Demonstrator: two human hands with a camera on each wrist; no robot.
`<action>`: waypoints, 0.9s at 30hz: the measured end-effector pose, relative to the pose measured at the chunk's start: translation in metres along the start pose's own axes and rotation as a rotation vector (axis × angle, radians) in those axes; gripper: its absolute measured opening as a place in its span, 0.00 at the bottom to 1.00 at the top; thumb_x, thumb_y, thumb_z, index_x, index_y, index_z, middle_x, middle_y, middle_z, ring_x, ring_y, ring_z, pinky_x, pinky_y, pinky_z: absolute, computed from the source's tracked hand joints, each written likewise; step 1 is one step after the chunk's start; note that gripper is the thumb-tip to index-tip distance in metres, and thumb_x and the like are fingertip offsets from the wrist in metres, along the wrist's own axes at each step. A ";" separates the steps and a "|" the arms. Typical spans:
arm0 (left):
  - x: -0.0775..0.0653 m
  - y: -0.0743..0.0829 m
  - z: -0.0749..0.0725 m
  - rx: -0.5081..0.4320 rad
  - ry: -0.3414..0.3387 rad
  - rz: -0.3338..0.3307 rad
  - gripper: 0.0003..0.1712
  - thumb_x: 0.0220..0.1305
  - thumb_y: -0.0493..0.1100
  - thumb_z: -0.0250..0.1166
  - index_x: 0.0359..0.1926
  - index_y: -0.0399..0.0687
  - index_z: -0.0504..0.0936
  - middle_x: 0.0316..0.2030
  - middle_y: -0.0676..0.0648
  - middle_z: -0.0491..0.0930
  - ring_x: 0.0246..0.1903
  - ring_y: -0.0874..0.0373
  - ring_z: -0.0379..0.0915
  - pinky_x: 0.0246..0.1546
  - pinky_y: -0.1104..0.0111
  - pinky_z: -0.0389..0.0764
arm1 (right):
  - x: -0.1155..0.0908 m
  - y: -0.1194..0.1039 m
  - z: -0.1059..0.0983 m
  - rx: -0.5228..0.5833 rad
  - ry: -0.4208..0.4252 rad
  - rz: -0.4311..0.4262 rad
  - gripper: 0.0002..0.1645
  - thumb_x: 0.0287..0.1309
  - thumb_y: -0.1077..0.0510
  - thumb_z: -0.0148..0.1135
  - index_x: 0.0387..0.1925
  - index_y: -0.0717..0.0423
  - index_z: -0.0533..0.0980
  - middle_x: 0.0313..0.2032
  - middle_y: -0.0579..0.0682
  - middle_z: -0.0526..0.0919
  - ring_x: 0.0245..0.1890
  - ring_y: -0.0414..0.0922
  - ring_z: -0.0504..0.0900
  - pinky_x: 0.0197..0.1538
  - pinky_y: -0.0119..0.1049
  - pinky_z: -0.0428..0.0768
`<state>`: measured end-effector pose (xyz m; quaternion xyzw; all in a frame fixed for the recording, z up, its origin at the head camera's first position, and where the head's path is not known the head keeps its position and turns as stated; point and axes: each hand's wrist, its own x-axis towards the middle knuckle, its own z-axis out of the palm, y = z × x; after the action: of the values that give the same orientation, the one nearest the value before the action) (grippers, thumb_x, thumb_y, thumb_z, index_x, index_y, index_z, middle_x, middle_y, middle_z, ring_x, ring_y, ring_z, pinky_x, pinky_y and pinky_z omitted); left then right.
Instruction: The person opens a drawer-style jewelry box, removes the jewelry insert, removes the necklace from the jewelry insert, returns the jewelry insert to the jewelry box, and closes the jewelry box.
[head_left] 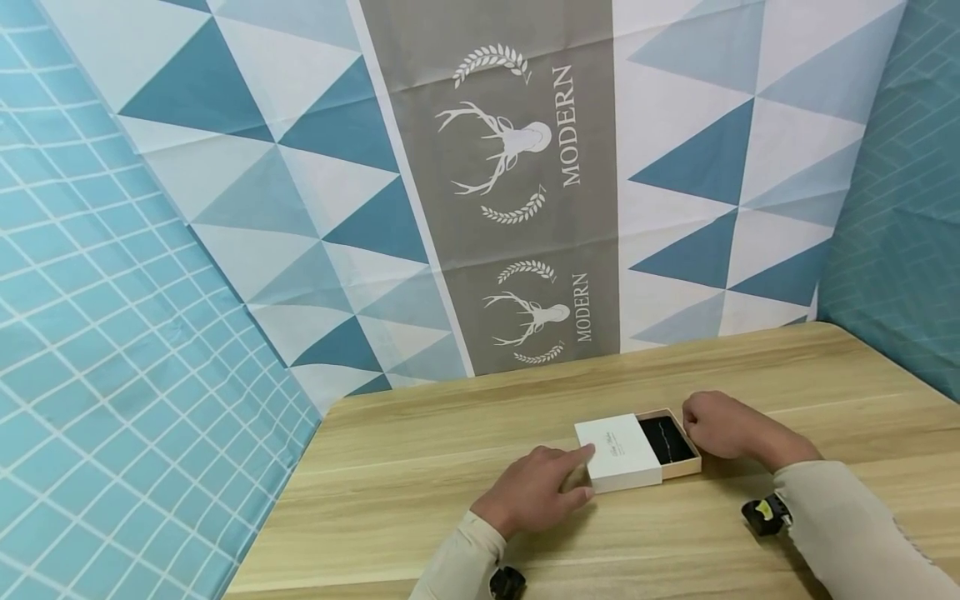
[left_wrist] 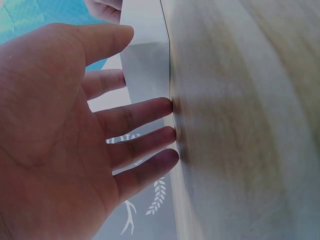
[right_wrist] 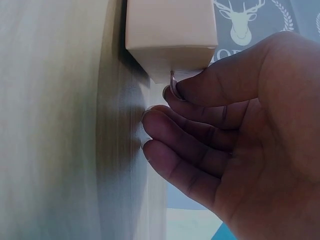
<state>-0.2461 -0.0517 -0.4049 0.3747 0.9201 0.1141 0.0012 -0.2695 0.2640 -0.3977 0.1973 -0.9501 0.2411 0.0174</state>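
Note:
A white box sleeve [head_left: 621, 452] with fine script on top lies on the table. From its right end a tan drawer [head_left: 682, 469] is partly slid out, showing a black insert [head_left: 667, 440] with a thin silvery chain [head_left: 664, 442] on it. My left hand [head_left: 528, 490] is at the sleeve's left end, thumb and index fingertips touching it, the other fingers extended in the left wrist view. At the drawer's outer end, my right hand [head_left: 723, 423] pinches a small ribbon pull tab [right_wrist: 173, 82] between thumb and index finger.
The wooden table [head_left: 420, 467] runs to a patterned cloth [head_left: 525, 167] with deer heads at the back. Blue tiled cloth [head_left: 135, 333] hangs at the left and teal cloth [head_left: 900, 233] at the right. Black wrist cameras [head_left: 765, 514] sit at both sleeves.

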 end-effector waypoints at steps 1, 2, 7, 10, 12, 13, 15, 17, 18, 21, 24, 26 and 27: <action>0.000 0.000 0.000 -0.001 0.000 -0.001 0.32 0.74 0.58 0.56 0.75 0.60 0.66 0.61 0.54 0.78 0.61 0.58 0.72 0.60 0.63 0.73 | 0.000 0.000 0.000 0.001 -0.002 0.001 0.20 0.63 0.69 0.46 0.17 0.52 0.70 0.16 0.45 0.66 0.17 0.42 0.63 0.24 0.37 0.64; -0.001 0.000 0.000 -0.002 0.001 -0.001 0.32 0.74 0.58 0.56 0.75 0.60 0.66 0.61 0.54 0.78 0.61 0.58 0.72 0.60 0.63 0.73 | 0.000 0.000 0.000 -0.001 -0.002 0.002 0.20 0.63 0.69 0.46 0.18 0.52 0.70 0.16 0.45 0.66 0.17 0.42 0.63 0.24 0.37 0.64; -0.001 0.000 0.001 -0.001 -0.002 -0.006 0.33 0.74 0.59 0.55 0.75 0.60 0.65 0.61 0.54 0.78 0.61 0.57 0.72 0.60 0.63 0.72 | -0.001 0.000 -0.001 -0.010 -0.005 0.006 0.18 0.63 0.69 0.47 0.19 0.53 0.71 0.18 0.46 0.68 0.18 0.42 0.64 0.25 0.38 0.65; -0.001 0.001 0.001 -0.001 -0.005 -0.011 0.33 0.74 0.59 0.55 0.76 0.60 0.64 0.62 0.54 0.77 0.61 0.57 0.71 0.61 0.62 0.72 | -0.001 0.000 -0.003 -0.021 -0.006 0.018 0.17 0.63 0.69 0.47 0.20 0.53 0.72 0.18 0.46 0.68 0.19 0.42 0.65 0.26 0.38 0.66; -0.001 0.001 0.000 -0.002 -0.006 -0.015 0.33 0.74 0.59 0.54 0.76 0.60 0.63 0.62 0.54 0.77 0.62 0.57 0.71 0.61 0.62 0.72 | -0.001 0.000 -0.004 -0.022 -0.005 0.025 0.17 0.63 0.69 0.47 0.20 0.54 0.72 0.19 0.46 0.69 0.19 0.42 0.65 0.26 0.38 0.66; -0.001 0.001 0.000 -0.002 -0.007 -0.016 0.33 0.74 0.59 0.54 0.76 0.60 0.63 0.62 0.54 0.77 0.62 0.57 0.71 0.61 0.62 0.72 | -0.002 0.000 -0.004 -0.021 -0.004 0.025 0.17 0.63 0.69 0.47 0.20 0.54 0.72 0.19 0.46 0.69 0.19 0.42 0.65 0.26 0.38 0.66; -0.001 0.002 0.000 -0.004 -0.008 -0.017 0.33 0.74 0.59 0.54 0.76 0.60 0.63 0.62 0.55 0.76 0.62 0.57 0.71 0.61 0.62 0.72 | -0.002 0.001 -0.004 -0.019 -0.003 0.023 0.17 0.64 0.69 0.47 0.20 0.54 0.72 0.19 0.46 0.69 0.19 0.42 0.65 0.26 0.38 0.66; -0.001 0.002 0.000 -0.001 -0.008 -0.017 0.33 0.74 0.59 0.54 0.76 0.60 0.63 0.62 0.54 0.76 0.62 0.57 0.71 0.61 0.62 0.72 | -0.002 0.002 -0.004 -0.017 -0.004 0.024 0.17 0.64 0.69 0.47 0.21 0.54 0.73 0.19 0.45 0.69 0.19 0.42 0.65 0.26 0.38 0.66; -0.001 0.002 -0.001 0.001 -0.007 -0.016 0.33 0.74 0.59 0.55 0.76 0.60 0.64 0.62 0.54 0.77 0.62 0.57 0.71 0.61 0.63 0.72 | -0.002 0.002 -0.004 -0.013 -0.006 0.026 0.17 0.64 0.69 0.47 0.21 0.54 0.73 0.19 0.46 0.69 0.19 0.42 0.65 0.26 0.38 0.66; -0.001 0.003 -0.001 0.012 -0.002 -0.008 0.33 0.74 0.59 0.55 0.76 0.58 0.64 0.62 0.54 0.77 0.61 0.57 0.72 0.60 0.63 0.73 | -0.002 0.002 -0.004 -0.004 -0.008 0.035 0.17 0.64 0.69 0.47 0.21 0.54 0.73 0.19 0.46 0.69 0.19 0.43 0.65 0.25 0.38 0.66; 0.000 0.003 -0.001 0.022 0.006 -0.005 0.33 0.74 0.59 0.55 0.75 0.57 0.65 0.61 0.53 0.78 0.60 0.57 0.73 0.59 0.64 0.74 | -0.002 0.002 -0.004 0.005 -0.007 0.047 0.17 0.64 0.68 0.47 0.20 0.54 0.72 0.19 0.46 0.69 0.19 0.43 0.65 0.25 0.38 0.66; -0.001 0.003 -0.001 0.022 0.002 -0.012 0.33 0.74 0.59 0.55 0.75 0.58 0.65 0.61 0.53 0.78 0.60 0.57 0.73 0.59 0.63 0.74 | -0.002 0.002 -0.004 0.011 -0.009 0.053 0.17 0.63 0.69 0.47 0.20 0.54 0.72 0.19 0.46 0.69 0.19 0.43 0.65 0.25 0.38 0.66; -0.002 0.004 -0.002 0.021 -0.003 -0.017 0.33 0.74 0.59 0.55 0.75 0.58 0.65 0.61 0.53 0.78 0.60 0.57 0.73 0.59 0.63 0.74 | -0.002 0.002 -0.003 0.014 -0.012 0.052 0.17 0.63 0.69 0.46 0.20 0.54 0.72 0.19 0.46 0.69 0.19 0.43 0.65 0.25 0.38 0.66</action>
<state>-0.2422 -0.0508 -0.4028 0.3669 0.9244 0.1040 -0.0005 -0.2682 0.2676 -0.3963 0.1741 -0.9532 0.2472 0.0040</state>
